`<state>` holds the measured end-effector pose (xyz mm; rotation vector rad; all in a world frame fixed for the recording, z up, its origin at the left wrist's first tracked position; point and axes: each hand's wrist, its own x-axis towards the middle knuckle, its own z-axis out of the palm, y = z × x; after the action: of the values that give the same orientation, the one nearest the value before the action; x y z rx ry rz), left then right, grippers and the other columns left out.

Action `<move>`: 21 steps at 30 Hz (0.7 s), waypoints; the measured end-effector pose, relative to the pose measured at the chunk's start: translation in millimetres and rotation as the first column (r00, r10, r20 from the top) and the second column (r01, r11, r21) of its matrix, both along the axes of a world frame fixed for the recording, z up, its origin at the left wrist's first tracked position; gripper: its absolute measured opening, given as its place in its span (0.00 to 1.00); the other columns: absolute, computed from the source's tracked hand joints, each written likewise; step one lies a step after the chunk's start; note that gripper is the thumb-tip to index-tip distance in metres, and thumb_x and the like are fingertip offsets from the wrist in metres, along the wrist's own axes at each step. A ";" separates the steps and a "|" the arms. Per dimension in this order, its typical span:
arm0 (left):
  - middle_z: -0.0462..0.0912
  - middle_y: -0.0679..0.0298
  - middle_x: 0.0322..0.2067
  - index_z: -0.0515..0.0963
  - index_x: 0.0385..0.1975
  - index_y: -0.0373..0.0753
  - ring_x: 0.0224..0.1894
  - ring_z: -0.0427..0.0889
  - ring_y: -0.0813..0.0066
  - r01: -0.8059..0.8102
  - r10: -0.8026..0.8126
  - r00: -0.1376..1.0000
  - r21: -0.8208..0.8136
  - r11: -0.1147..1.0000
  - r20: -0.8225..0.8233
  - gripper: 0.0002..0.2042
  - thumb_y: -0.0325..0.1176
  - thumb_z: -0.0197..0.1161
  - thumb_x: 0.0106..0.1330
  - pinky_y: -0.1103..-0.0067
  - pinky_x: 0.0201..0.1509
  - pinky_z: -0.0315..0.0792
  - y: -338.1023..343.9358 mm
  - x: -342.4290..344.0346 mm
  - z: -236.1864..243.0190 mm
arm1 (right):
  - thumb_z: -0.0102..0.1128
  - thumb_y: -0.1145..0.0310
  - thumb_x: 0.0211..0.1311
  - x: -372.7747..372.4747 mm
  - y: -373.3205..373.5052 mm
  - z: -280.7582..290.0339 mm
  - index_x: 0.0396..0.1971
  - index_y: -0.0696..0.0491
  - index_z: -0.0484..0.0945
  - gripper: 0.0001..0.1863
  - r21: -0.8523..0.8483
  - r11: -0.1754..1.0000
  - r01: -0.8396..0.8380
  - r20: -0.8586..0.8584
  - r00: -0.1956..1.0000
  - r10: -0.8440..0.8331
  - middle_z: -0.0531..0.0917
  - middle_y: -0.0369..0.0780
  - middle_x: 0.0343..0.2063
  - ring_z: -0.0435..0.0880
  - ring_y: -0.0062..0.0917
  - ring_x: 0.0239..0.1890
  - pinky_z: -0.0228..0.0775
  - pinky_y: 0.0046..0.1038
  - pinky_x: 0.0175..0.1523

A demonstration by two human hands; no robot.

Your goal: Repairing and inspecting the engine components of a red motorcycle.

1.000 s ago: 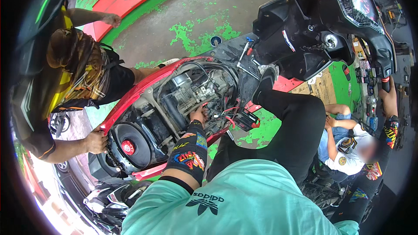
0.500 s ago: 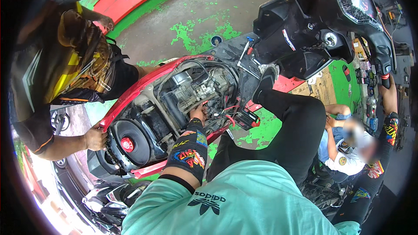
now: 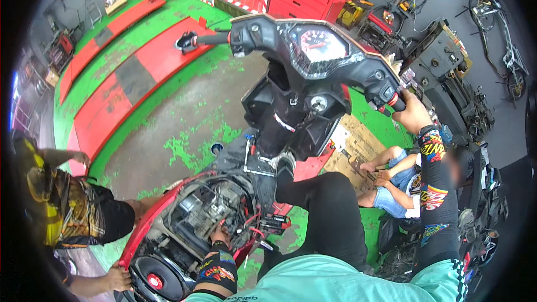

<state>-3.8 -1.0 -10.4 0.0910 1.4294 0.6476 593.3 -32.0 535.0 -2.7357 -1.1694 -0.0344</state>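
My right hand is closed around the right handlebar grip of a black scooter front with a lit dashboard. My left hand reaches into the opened red scooter body, among the engine parts and wires; its fingers are curled and partly hidden. Just right of it are red cables and a black battery-like device. Tools lie on the footboard, where my foot rests. At lower left a co-worker's hand grips the body panel near the black cap with a red centre.
A second person sits at right on cardboard. The co-worker stands at left. Red ramps lie on green flooring, with a red tool chest at the back and a machine and bicycle-like frame at right.
The view has tilted up toward the dashboard and workshop, so the scooter sits lower in the picture. My hands stay at the engine and grip. The co-worker still holds the panel.
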 end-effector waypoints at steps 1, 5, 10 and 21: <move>0.80 0.63 0.22 0.77 0.39 0.40 0.17 0.73 0.72 -0.084 0.084 0.996 0.021 0.996 -0.011 0.08 0.38 0.57 0.74 0.74 0.16 0.66 -2.8 -4.9 -1.7 | 0.68 0.65 0.40 1.3 4.8 -5.1 0.57 0.61 0.72 0.38 -0.026 1.000 0.007 -0.016 1.000 -0.008 0.80 0.55 0.51 0.79 0.48 0.55 0.69 0.37 0.61; 0.80 0.66 0.22 0.78 0.42 0.43 0.18 0.73 0.74 -0.015 0.015 0.999 0.002 1.000 -0.051 0.09 0.40 0.57 0.74 0.75 0.19 0.67 0.3 4.2 5.3 | 0.67 0.63 0.43 -6.6 -1.4 -10.9 0.49 0.57 0.74 0.29 -0.014 1.000 0.009 0.084 0.996 -0.008 0.79 0.53 0.45 0.80 0.50 0.50 0.72 0.43 0.56; 0.80 0.65 0.23 0.77 0.44 0.47 0.19 0.74 0.73 -0.028 0.022 0.997 -0.079 0.996 -0.072 0.07 0.40 0.57 0.74 0.75 0.19 0.70 3.0 -3.6 -3.7 | 0.66 0.65 0.42 -16.7 -9.9 -20.4 0.52 0.61 0.72 0.33 0.037 0.999 0.022 0.074 0.997 -0.024 0.79 0.55 0.45 0.80 0.52 0.48 0.74 0.44 0.54; 0.83 0.60 0.36 0.74 0.51 0.45 0.34 0.85 0.63 0.017 -0.042 0.996 -0.273 0.962 -0.085 0.19 0.53 0.53 0.74 0.69 0.34 0.81 16.0 -14.6 -29.1 | 0.69 0.69 0.42 -76.0 -25.2 -34.2 0.58 0.62 0.68 0.38 0.127 0.988 0.082 0.114 0.989 -0.097 0.77 0.54 0.46 0.79 0.52 0.49 0.73 0.46 0.54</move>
<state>-18.3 14.9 -39.5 -0.0761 1.5887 0.4208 517.3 -57.2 500.8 -2.7078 -1.0344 -0.2757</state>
